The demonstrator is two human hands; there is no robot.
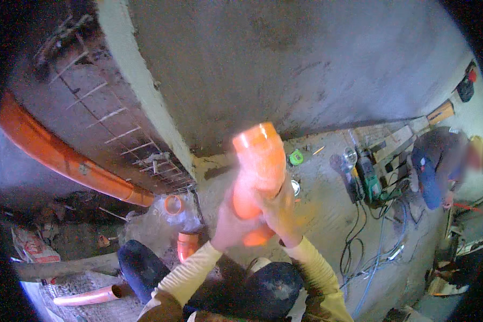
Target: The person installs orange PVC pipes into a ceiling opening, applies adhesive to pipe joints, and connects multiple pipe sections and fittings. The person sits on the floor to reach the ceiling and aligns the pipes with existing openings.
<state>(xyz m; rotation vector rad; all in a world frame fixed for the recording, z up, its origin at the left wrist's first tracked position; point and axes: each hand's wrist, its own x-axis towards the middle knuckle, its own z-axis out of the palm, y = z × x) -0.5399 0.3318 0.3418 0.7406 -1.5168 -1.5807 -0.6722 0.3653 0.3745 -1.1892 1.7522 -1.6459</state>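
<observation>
An orange plastic pipe elbow [260, 161] is held up in front of me, its wide socket end pointing up and away. My left hand [229, 224] wraps its lower left side, and my right hand [282, 217] grips it from the right. Below my palms shows another orange part of the fitting, blurred; whether it is a second piece I cannot tell. Just left of my left forearm, a second orange elbow [188, 246] stands on the floor. Beyond it is the round orange pipe mouth [174, 204].
A long orange pipe [75, 155] runs along the left. An orange pipe piece [88, 296] lies lower left. On the floor are a green tape measure [295, 156], power tools [371, 185] and cables [351, 244]. Another person [432, 166] is low down at the right.
</observation>
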